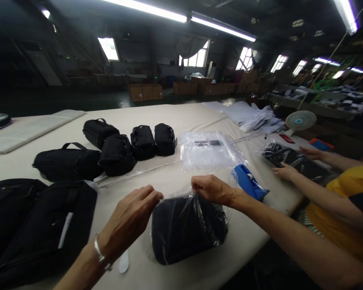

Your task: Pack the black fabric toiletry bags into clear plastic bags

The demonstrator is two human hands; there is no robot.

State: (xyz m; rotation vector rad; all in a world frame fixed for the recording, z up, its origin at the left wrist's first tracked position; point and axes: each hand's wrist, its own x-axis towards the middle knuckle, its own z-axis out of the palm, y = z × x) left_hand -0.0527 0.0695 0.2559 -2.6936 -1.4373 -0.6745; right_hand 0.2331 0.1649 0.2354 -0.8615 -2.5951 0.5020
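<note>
Starting far left: big black bags (33, 225) stacked at the near-left table edge, flat and shut, contents not visible. Just beyond, a long black bag w/ handle (67, 163), then a cluster of four small black pouches (130, 143) mid-table, all shut, sitting partly on a clear plastic strip.

Moving in: left hand (133, 213), bracelet on the wrist, fingers pinched together on the left corner of a clear plastic bag (199, 201) at its mouth. Inside that bag, a black pouch (184, 229), filling it nearly wall to wall, lying on the cream table (175, 114) near the front edge, right between both hands. Right hand (213, 189) clamped on the bag's mouth at the right corner, fingers closed over the film. Bag mouth faces the far side, pouch pushed down toward the near end.

A small white flat piece (124, 262) lies on the table just left of the bagged pouch, near the left wrist.

Behind the hands: stack of empty clear bags (208, 151) w/ a barcode label on top. Right of it, a blue tape dispenser (248, 183), near the right hand but not touching.

Far right: a co-worker in a yellow top, both hands (287, 172) flat on another plastic-wrapped black item (293, 161). Small white fan (300, 120) beyond them; more loose plastic bags (254, 117) piled at the far-right of the table.
</note>
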